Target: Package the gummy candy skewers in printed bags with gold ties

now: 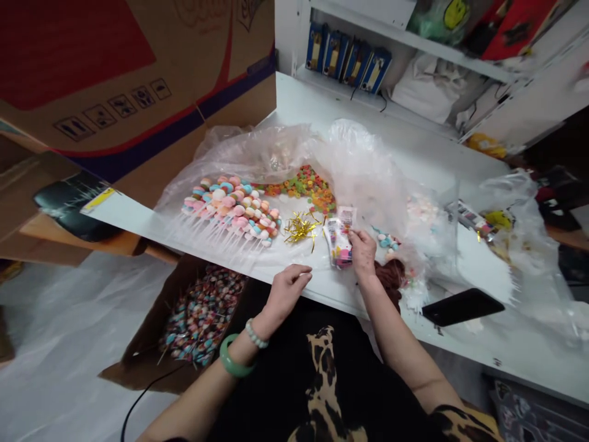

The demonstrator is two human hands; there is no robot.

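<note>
Packet (339,244), white; printed (multicoloured)

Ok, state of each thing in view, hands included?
Left hand: half-curled, nothing visible in it
Right hand: pinching edge of printed packets
Printed packets: upper ends overlapping, on table
Candy skewers: lying bunched
Gold strips: loose tangle
Gummy rings: loose heap
Clear plastic: crumpled
Lower box: open, skewers inside
Phone: dark, unlit

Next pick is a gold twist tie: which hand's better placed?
Left, probably. The left hand looks empty and sits nearer the table edge, just short of the gold twist ties; the right hand is occupied with the printed bags.
</note>
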